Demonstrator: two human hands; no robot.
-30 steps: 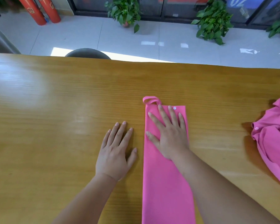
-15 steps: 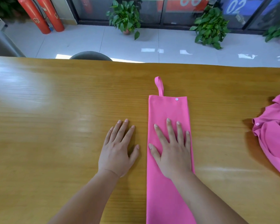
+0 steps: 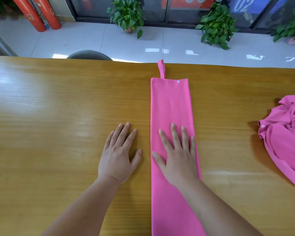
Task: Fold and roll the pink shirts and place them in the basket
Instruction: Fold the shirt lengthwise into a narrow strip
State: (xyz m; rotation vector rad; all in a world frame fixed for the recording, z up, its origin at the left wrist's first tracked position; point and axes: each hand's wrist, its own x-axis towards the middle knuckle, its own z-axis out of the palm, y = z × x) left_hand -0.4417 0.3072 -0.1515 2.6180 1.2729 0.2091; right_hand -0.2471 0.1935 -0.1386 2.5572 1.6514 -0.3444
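- Since a second before, your right hand (image 3: 177, 157) had slid down the folded pink shirt (image 3: 170, 103) toward you, away from its far end. The loop (image 3: 161, 68) there, curled over earlier, now lay straight.
- Your right hand lay flat on the strip with its fingers straight and spread, gripping nothing. I judged it was smoothing the cloth so the long fold would stay put.
- Your left hand (image 3: 119, 155) rested flat on the bare table (image 3: 58, 108) just beside the strip's left edge, off the cloth, holding nothing. It was probably a brace.
- The shirt ran as one narrow strip from you toward the table's far edge, with a button (image 3: 178, 81) at its far right corner.
- A second pink shirt (image 3: 286, 142) lay crumpled well apart on your right, not yet folded.
- No basket showed, and the rolling looked not yet begun.
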